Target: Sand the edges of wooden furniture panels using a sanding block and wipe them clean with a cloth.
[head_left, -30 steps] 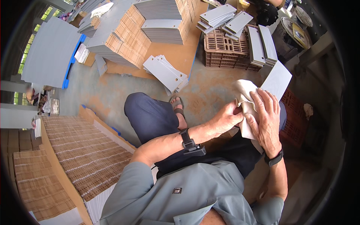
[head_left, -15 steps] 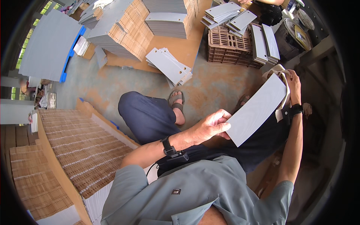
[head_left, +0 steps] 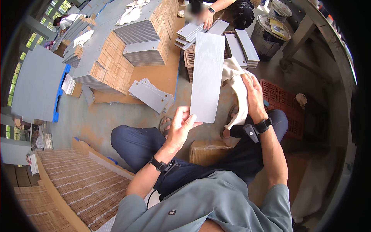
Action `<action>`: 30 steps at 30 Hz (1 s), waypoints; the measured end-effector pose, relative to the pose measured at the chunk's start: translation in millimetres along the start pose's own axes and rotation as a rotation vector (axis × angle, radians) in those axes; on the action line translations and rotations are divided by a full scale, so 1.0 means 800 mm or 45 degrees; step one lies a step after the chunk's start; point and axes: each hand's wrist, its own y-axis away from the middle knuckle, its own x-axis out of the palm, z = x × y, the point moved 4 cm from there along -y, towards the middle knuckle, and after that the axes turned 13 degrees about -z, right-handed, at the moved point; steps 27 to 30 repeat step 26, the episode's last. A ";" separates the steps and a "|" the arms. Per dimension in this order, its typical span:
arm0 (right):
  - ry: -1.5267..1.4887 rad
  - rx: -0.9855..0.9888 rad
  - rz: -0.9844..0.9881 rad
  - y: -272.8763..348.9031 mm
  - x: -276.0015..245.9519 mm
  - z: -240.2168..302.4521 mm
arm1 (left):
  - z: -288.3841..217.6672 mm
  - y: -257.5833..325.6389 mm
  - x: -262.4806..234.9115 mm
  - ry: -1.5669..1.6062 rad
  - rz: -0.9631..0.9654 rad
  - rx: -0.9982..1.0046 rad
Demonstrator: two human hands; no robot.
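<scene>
My left hand (head_left: 181, 127) grips the lower edge of a long grey rectangular panel (head_left: 208, 75) and holds it upright in front of me. My right hand (head_left: 253, 92) holds a cream cloth (head_left: 236, 87) bunched against the panel's right edge. I sit with my legs in dark trousers (head_left: 139, 145). A black watch is on each wrist.
Stacks of grey panels (head_left: 141, 42) rest on brown board piles at the back. Loose panels (head_left: 150, 96) lie on the floor ahead. A brown crate with panels (head_left: 235, 42) and another person's hand (head_left: 210, 13) are beyond. A red crate (head_left: 284, 100) is right, woven mats (head_left: 73, 185) left.
The panel has swung from a slant at my right to upright before me. My right hand moved in from its far end and now presses the cloth against its side.
</scene>
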 end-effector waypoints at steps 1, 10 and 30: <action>-0.096 0.078 0.071 0.011 0.009 -0.009 | 0.000 0.000 0.002 -0.017 -0.013 -0.011; 0.119 0.183 0.572 0.067 0.061 -0.024 | 0.004 -0.003 -0.007 -0.105 0.079 -0.055; 0.365 0.440 0.898 0.083 0.055 -0.065 | -0.062 -0.128 0.044 0.533 0.416 -0.222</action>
